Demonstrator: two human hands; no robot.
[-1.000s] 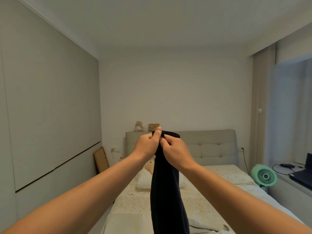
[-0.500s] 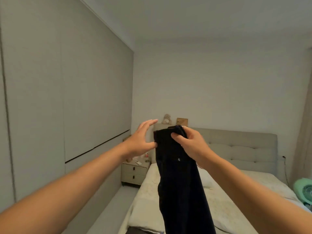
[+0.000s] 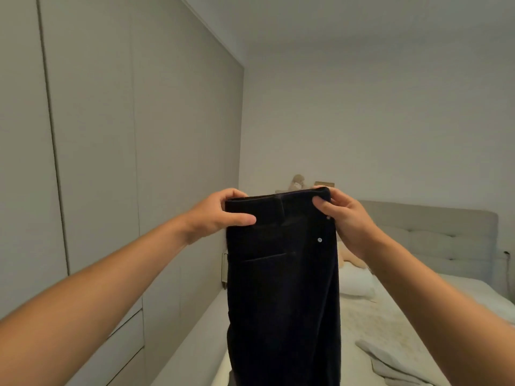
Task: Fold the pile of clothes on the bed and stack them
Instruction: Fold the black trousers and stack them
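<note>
Dark trousers (image 3: 281, 288) btwn both hands

Above the bed (image 3: 376, 319): one pair of dark trousers (image 3: 281, 274) (two rivets showing). On it: one white pillow (image 3: 355, 282), one grey garment (image 3: 390, 363). Behind its headboard: one plush toy (image 3: 297, 181).

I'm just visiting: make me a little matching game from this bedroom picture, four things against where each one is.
Things:
1. dark trousers
2. stuffed toy
3. grey garment
4. white pillow

Places:
A. lying on the bed, near its foot
B. on the ledge above the headboard
C. held up by the waistband in left hand and right hand
D. at the head of the bed

Pairs: 1-C, 2-B, 3-A, 4-D
</note>
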